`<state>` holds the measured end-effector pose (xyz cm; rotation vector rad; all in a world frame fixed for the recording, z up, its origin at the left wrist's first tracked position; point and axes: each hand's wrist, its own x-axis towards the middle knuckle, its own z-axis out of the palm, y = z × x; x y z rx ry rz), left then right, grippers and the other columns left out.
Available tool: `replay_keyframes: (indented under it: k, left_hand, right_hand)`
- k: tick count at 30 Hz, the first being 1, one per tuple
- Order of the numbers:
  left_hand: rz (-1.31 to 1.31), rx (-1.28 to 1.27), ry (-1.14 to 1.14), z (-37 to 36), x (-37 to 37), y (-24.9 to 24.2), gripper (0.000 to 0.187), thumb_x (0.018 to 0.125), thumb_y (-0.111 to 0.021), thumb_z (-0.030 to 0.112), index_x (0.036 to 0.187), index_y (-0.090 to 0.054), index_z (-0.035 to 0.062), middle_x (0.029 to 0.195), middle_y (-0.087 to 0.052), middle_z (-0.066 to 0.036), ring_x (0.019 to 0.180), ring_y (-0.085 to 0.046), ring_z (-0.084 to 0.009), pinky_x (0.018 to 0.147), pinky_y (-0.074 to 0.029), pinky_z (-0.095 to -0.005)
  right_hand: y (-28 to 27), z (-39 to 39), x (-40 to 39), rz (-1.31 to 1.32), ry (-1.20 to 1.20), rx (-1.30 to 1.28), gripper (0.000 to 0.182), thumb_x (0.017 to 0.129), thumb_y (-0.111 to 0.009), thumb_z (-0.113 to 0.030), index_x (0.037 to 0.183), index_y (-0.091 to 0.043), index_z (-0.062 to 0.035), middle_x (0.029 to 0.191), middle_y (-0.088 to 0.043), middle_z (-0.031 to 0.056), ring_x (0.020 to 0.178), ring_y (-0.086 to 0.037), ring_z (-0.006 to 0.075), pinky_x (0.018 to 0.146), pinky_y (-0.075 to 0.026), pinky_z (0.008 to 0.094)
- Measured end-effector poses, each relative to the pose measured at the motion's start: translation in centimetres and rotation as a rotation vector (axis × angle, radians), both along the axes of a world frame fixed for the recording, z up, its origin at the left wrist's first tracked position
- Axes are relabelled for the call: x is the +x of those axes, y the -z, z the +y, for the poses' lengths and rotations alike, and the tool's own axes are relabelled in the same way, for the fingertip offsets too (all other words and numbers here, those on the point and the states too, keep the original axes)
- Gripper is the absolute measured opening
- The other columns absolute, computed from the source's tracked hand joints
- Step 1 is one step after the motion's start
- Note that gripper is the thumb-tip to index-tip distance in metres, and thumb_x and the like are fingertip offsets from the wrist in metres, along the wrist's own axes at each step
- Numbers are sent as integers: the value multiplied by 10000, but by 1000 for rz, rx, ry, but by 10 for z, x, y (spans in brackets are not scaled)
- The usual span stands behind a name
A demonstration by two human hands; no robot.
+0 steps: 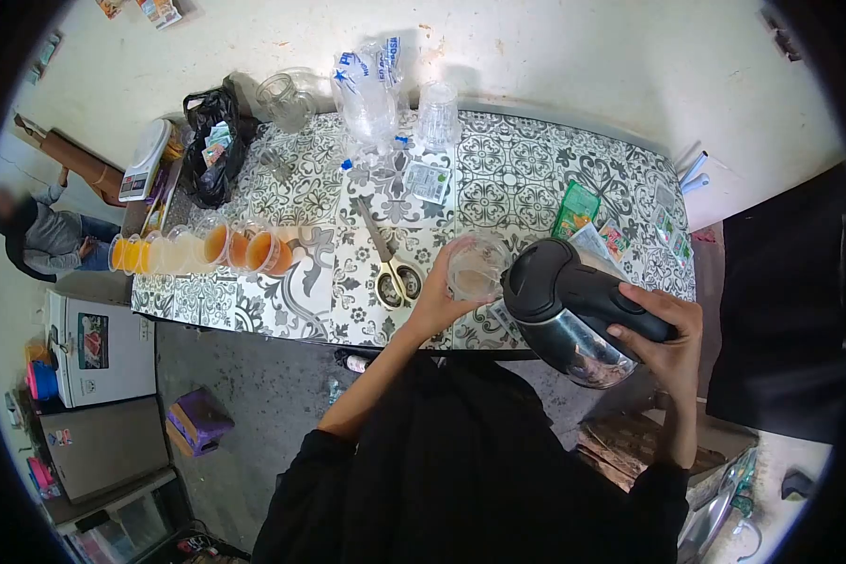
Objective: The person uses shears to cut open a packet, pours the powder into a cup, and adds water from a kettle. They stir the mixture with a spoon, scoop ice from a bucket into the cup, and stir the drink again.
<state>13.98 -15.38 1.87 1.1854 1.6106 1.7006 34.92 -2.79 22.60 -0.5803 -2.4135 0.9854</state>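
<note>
My left hand is closed round a clear plastic cup over the patterned table. My right hand grips the black handle of a kettle with a shiny metal body. The kettle is tilted, its spout side close to the cup's rim. Whether liquid is flowing cannot be made out clearly. Scissors with pale handles lie left of my left hand. Green and white packets lie beyond the kettle.
Cups of orange, yellow and pale liquid line the table's left part. Behind stand stacked clear cups, a bag of cups, a glass jug, a black bag and a scale. Another person is at far left.
</note>
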Motion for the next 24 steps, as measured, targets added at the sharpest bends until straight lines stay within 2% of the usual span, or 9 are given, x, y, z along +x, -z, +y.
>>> replay_keyframes:
  k: [4,6,21,24]
  left_hand:
    - [3,19,1,0,0,0,877,627,-792,152,1313,-261,19,1274,-400,-127,1203,-384,-232,1007,-305,-337]
    - [-19,-19,30,-1,-1,-4,907,614,-791,111,1327,-237,22,1320,-369,-139,1252,-333,-249,1041,-260,-362]
    - [-19,-46,6,-6,-4,-6,876,623,-789,124,1311,-257,14,1299,-383,-131,1241,-344,-240,1030,-277,-357]
    - [-20,-46,-2,-6,-4,-6,891,613,-796,125,1313,-255,15,1296,-388,-130,1239,-348,-239,1030,-278,-354]
  right_hand:
    - [1,0,3,-11,-2,23,451,581,-770,-5,1014,-656,-57,764,-652,109,639,-594,112,573,-437,215]
    - [0,-1,4,-14,1,34,450,581,-770,-4,1012,-656,-57,769,-654,110,641,-594,111,578,-440,217]
    - [-1,-4,1,-39,20,-19,440,606,-763,-13,1029,-649,-58,795,-658,116,686,-611,113,610,-454,222]
    - [2,-4,1,-11,30,-41,429,613,-761,-13,1025,-645,-36,835,-659,120,746,-618,122,673,-463,218]
